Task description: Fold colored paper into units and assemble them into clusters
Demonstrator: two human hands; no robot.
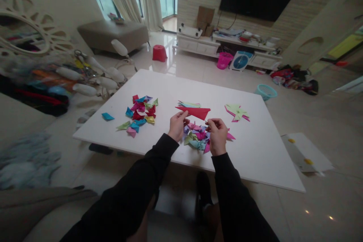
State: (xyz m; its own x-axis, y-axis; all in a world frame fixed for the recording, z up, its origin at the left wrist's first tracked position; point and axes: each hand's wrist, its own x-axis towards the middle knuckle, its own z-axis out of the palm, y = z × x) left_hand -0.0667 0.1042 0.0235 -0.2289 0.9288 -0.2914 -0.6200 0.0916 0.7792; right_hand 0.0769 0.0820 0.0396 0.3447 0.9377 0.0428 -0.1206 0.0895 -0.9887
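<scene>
One folded red paper (197,112) up above the white desk (261,151), pointed at its left end, clamped between thumb and fingers of the left hand (177,125). Close by its lower right edge, the right hand (217,136), apart from the left, with thumb and fingertips drawn together; cannot tell whether pinched on the paper or on something small. Just beyond, pale folded sheets (189,104), partly hidden by the red. Below and between the hands, a heap of pink, purple and green pieces (200,136). Farther left, a brighter cluster (140,115), with one blue piece (107,116) apart from it. To the right, overlapping light green and pink shapes (237,111).
</scene>
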